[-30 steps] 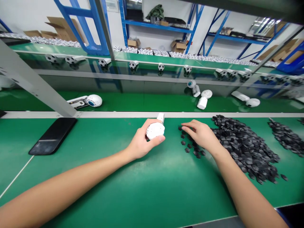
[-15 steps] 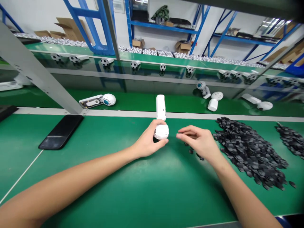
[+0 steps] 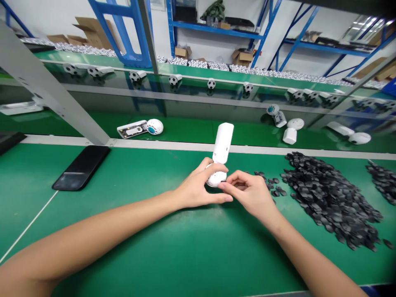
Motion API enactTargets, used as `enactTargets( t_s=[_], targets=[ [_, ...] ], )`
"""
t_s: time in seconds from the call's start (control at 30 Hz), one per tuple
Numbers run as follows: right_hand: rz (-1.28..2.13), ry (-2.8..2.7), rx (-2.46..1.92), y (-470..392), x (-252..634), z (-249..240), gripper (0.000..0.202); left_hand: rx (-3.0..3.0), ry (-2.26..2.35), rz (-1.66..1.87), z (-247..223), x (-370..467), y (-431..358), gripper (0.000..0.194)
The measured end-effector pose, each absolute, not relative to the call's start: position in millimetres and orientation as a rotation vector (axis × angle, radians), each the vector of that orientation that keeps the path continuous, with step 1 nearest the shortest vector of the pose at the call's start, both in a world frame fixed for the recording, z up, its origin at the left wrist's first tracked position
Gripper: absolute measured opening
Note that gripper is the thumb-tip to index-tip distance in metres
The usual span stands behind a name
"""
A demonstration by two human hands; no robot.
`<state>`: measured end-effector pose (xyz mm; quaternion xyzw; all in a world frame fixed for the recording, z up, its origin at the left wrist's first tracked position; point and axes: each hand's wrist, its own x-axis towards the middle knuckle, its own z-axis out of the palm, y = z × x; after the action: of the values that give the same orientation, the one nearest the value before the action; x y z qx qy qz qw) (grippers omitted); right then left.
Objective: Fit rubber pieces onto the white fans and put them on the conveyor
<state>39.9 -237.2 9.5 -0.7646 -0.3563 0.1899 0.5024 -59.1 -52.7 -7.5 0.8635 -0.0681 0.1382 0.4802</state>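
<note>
My left hand (image 3: 202, 185) grips a white plastic device (image 3: 223, 142) by its round head, thumb stretched out below it. The flat, rounded body tilts away from me toward the belt. With thumb and forefinger pinched, my right hand (image 3: 247, 190) presses a small black piece (image 3: 223, 180) against the right side of the head; the fingertips cover most of that piece. Several loose black pieces (image 3: 275, 181) lie just beyond my right hand. Farther right is a large heap of the same black pieces (image 3: 331, 198).
A black phone (image 3: 82, 167) lies on the green table at left. Behind the metal rail, several white devices (image 3: 154, 126) rest on a green belt. Football-patterned units (image 3: 175, 79) line a ledge farther back. A slanted metal post (image 3: 62, 95) stands at left.
My right hand has moved left, bringing its fingertips to the device's head. The device has tilted to the right in my left hand. The view has shifted slightly.
</note>
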Motion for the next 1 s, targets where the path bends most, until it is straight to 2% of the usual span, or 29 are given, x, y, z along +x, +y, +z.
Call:
enactTargets(
  t_s=[0.27, 0.43, 0.67, 0.73, 0.8, 0.9, 1.0],
  targets=[
    [0.388, -0.879, -1.909, -233, 34, 2, 0.055, 2.128, -0.154, 0.299, -6, -61, -55, 0.054],
    [0.401, -0.908, -1.889, -233, 33, 1, 0.054, 2.14, -0.188, 0.288, -4, -64, -54, 0.047],
    [0.319, -1.031, -1.886, -230, 34, 5, 0.049, 2.044, -0.196, 0.287, -6, -60, -52, 0.048],
    [0.369, -1.114, -1.848, -235, 43, 10, 0.045, 1.964, -0.197, 0.293, -6, -58, -52, 0.044],
    [0.412, -1.111, -1.842, -244, 57, 17, 0.049, 1.897, -0.146, 0.279, -5, -57, -51, 0.034],
    [0.26, -0.949, -1.994, -264, 86, 25, 0.054, 1.801, -0.037, 0.18, -5, -58, -48, 0.028],
    [0.15, -1.028, -2.258, -281, 111, 26, 0.039, 1.704, -0.003, 0.118, -5, -58, -45, 0.028]
  ],
)
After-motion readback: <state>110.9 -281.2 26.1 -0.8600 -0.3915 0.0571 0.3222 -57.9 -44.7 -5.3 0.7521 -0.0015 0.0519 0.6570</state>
